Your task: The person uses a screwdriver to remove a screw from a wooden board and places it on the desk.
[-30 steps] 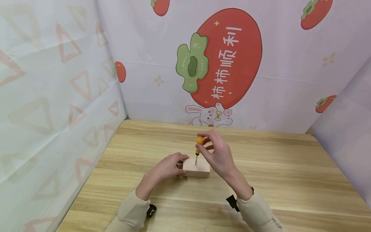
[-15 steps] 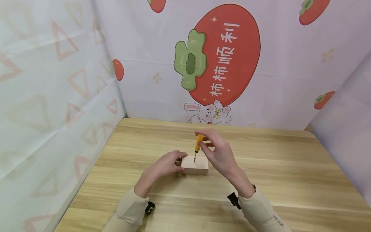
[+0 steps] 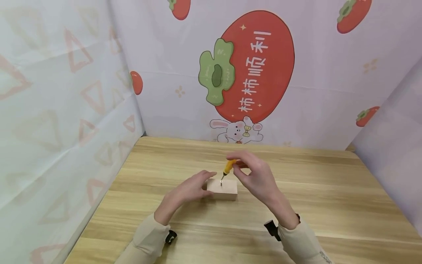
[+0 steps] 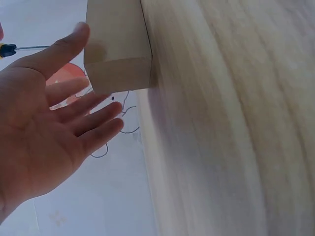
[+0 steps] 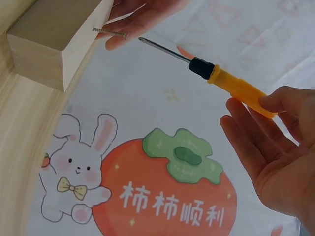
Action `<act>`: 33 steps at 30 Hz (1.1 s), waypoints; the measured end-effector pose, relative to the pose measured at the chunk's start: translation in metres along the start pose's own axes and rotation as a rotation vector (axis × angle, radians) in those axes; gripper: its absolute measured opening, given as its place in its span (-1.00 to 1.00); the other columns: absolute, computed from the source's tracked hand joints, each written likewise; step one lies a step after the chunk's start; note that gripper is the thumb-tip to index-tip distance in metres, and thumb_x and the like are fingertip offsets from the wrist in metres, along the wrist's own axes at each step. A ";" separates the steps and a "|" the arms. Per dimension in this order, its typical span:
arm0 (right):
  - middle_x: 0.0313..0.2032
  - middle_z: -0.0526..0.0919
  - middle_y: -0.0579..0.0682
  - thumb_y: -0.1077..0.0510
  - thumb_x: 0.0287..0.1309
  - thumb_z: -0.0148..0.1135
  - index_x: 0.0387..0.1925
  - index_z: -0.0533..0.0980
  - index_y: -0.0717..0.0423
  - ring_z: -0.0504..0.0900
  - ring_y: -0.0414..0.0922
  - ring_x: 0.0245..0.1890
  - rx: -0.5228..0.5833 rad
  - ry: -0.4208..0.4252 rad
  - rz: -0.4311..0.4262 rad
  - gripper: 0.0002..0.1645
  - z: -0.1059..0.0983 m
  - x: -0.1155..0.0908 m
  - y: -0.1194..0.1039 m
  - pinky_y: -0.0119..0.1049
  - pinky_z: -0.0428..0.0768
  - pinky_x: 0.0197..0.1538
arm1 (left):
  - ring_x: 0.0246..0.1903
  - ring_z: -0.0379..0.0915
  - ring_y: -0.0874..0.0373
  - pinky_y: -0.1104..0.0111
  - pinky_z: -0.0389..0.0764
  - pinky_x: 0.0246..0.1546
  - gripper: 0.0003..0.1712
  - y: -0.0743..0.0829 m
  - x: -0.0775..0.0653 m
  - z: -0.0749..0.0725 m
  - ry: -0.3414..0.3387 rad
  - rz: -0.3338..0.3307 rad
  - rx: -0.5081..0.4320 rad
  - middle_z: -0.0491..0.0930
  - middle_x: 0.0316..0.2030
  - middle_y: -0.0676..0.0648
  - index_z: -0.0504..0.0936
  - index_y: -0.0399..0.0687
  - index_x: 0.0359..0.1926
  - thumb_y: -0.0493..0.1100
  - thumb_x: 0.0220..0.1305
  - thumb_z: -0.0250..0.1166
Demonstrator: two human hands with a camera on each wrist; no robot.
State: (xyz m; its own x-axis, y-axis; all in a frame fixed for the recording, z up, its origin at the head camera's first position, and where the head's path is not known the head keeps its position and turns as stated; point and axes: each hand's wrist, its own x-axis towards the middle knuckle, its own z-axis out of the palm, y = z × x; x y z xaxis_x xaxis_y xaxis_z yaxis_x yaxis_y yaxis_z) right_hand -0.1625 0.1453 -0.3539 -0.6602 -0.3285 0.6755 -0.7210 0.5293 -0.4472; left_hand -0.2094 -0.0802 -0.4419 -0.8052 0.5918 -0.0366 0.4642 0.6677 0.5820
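A pale wooden block lies on the table, and a thin metal screw stands out of its top face. My right hand pinches the yellow handle of a screwdriver between thumb and fingers. In the right wrist view the screwdriver's tip is apart from the screw head. At the block's left end is my left hand, with the thumb against or very close to the near side. Its fingers look straight and loose in the left wrist view, and whether they touch the block is unclear.
The wood-grain table reaches back to a fabric backdrop printed with persimmons and a rabbit. Another patterned cloth hangs along the left side. A black strap mount sits at the right wrist.
My right hand has moved right, and the screwdriver now leans more, its tip drawn off the screw. The left fingers have loosened at the block. The camera view shifted slightly.
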 end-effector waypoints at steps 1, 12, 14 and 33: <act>-0.13 0.71 -0.06 0.50 0.00 0.37 -0.08 0.63 0.13 0.71 -0.18 -0.16 -0.003 0.008 -0.003 -0.58 -0.002 -0.001 0.001 -0.38 0.71 -0.11 | 0.16 0.48 0.05 0.14 0.49 0.25 -0.25 0.002 0.001 0.000 0.012 0.004 -0.011 0.51 0.21 -0.11 0.42 -0.13 0.37 -0.02 0.21 0.44; -0.16 0.66 -0.06 0.48 -0.07 0.46 -0.10 0.65 0.10 0.75 -0.19 -0.30 -0.132 0.029 0.079 -0.54 -0.027 -0.029 0.018 -0.32 0.73 -0.22 | -0.07 0.64 0.20 0.25 0.63 0.03 -0.79 0.017 0.012 0.004 0.120 0.107 0.024 0.72 -0.12 0.06 0.74 0.02 -0.05 -0.17 0.31 0.34; -0.20 0.65 -0.07 0.47 -0.09 0.48 -0.13 0.66 0.11 0.76 -0.18 -0.33 -0.165 0.028 0.081 -0.57 -0.029 -0.035 0.023 -0.31 0.73 -0.25 | -0.11 0.65 0.21 0.26 0.63 0.00 -0.82 0.018 0.014 0.006 0.140 0.112 0.037 0.74 -0.14 0.07 0.76 0.04 -0.09 -0.18 0.30 0.34; -0.39 0.52 -0.24 0.08 -0.10 0.58 -0.35 0.60 -0.09 0.38 -0.40 -0.70 -0.568 -0.223 -0.061 -0.71 -0.013 -0.086 0.049 -0.57 0.16 -0.69 | -0.18 0.64 0.32 0.39 0.63 -0.09 -0.91 0.014 0.019 0.015 0.206 0.089 -0.068 0.66 -0.26 0.18 0.67 0.16 -0.36 -0.08 0.19 0.45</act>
State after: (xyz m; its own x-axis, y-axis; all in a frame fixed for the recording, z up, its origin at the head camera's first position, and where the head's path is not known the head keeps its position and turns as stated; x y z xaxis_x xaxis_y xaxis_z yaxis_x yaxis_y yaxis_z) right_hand -0.1386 0.2092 -0.4260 -0.6934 -0.4949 0.5236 -0.5746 0.8183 0.0125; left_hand -0.2127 -0.0524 -0.4470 -0.8236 0.5380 0.1796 0.5165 0.5806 0.6294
